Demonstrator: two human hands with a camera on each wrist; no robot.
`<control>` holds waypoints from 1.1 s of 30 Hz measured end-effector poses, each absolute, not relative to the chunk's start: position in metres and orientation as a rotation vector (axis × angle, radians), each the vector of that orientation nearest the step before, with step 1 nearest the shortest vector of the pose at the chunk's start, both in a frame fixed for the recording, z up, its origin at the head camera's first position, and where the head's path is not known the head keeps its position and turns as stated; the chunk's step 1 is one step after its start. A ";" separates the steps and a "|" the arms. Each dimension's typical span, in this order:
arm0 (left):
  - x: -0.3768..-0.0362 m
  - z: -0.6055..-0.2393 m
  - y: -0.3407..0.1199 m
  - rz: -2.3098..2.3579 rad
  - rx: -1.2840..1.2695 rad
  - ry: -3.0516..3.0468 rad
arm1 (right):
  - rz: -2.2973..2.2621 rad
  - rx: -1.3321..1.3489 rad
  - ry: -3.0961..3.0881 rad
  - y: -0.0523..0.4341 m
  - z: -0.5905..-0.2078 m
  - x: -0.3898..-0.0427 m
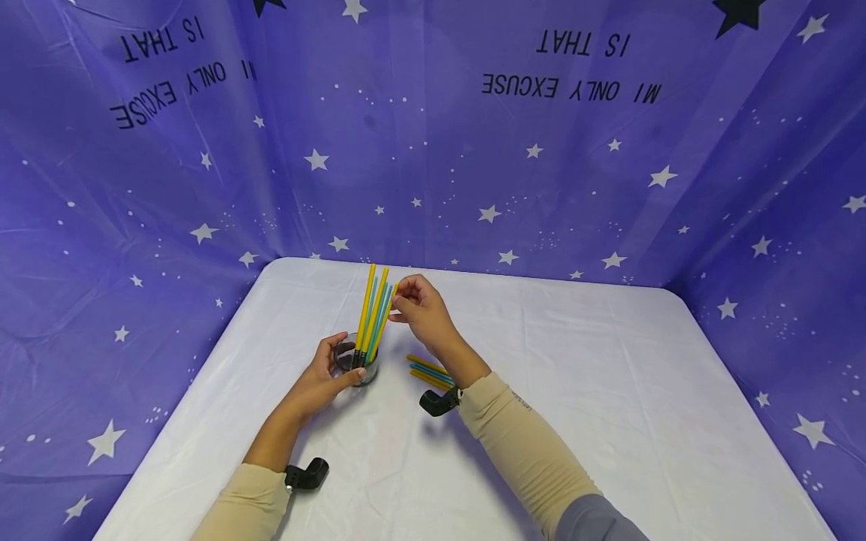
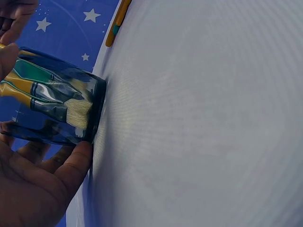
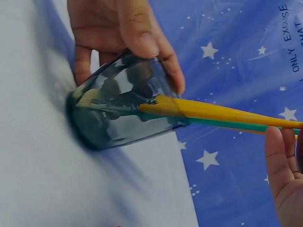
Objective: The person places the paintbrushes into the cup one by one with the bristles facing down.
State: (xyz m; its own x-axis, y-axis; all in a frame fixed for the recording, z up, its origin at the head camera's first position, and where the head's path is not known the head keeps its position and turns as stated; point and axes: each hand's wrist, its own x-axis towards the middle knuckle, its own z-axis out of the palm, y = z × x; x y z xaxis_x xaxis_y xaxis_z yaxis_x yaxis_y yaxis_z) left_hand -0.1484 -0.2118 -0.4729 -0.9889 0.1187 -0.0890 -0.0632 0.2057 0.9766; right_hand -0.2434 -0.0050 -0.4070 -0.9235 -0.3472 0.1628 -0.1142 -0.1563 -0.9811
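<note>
My left hand (image 1: 323,382) grips a clear, dark-tinted glass (image 3: 128,125) around its side, thumb and fingers on opposite walls. The base of the glass is right at the white tabletop. Several yellow and teal paintbrushes (image 1: 365,323) lean in it with their handles up. Through the wall, pale bristles (image 2: 78,112) and metal ferrules show near the bottom. Above the rim, my right hand (image 1: 422,312) pinches the upper end of a yellow paintbrush (image 1: 384,324) between thumb and fingers; its lower end is inside the glass.
More yellow and teal paintbrushes (image 1: 429,373) lie on the white-covered table (image 1: 609,421), right of the glass, partly hidden by my right forearm. A purple curtain (image 1: 433,135) with stars and lettering hangs behind and at both sides. Each wrist carries a black camera (image 1: 307,475).
</note>
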 end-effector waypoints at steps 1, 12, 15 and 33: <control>-0.148 -0.473 -0.212 1.894 0.056 2.326 | -2.201 -0.535 1.935 -0.005 -0.408 -0.243; -0.150 -0.477 -0.213 1.911 0.089 2.332 | -1.907 -0.578 2.121 0.005 -0.430 -0.246; -0.150 -0.477 -0.213 1.904 0.092 2.339 | -1.764 -0.604 2.207 0.013 -0.441 -0.247; -0.149 -0.476 -0.212 1.884 0.079 2.327 | -1.038 -0.769 2.505 0.048 -0.474 -0.253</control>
State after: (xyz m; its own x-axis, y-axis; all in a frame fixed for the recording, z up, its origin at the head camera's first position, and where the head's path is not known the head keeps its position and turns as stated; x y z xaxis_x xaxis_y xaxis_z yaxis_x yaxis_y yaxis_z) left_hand -0.1490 -0.2123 -0.4758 -0.9879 0.1325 -0.0804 -0.0510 0.2114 0.9761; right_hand -0.2529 0.0481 -0.4736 -0.8034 -0.5891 -0.0865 -0.3554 0.5911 -0.7240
